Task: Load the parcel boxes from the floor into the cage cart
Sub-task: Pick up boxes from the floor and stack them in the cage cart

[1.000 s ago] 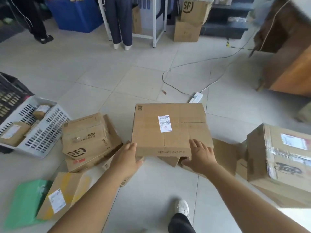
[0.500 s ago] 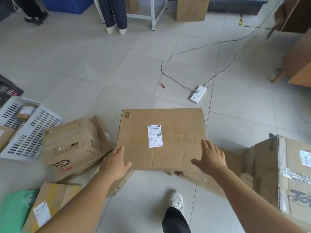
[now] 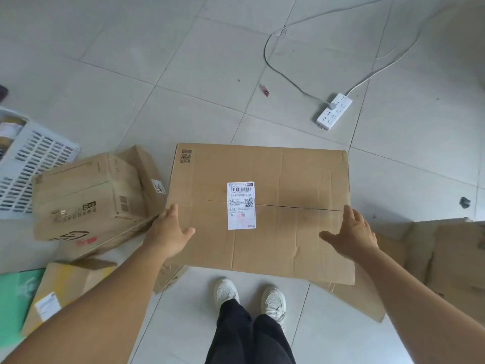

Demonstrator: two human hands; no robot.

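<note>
Head view, the only one: I've got the big flat parcel box [image 3: 262,208] carried between both hands, label side up, above my shoes and the tiled floor [image 3: 183,61]. Left hand [image 3: 168,232] clasps the left edge, thumb on top, fingers wrapped under. Right hand [image 3: 351,235] does the same on the right edge. The wide grip probably keeps the creased panel level. More parcels wait on the floor: an SF-marked box [image 3: 86,198] just left, a yellow-taped box [image 3: 60,290] lower left, more cartons [image 3: 451,261] right. White slotted crate [image 3: 31,164] far left. Power strip [image 3: 333,111] and cable lie ahead, a trip risk. Cage cart isn't visible.
</note>
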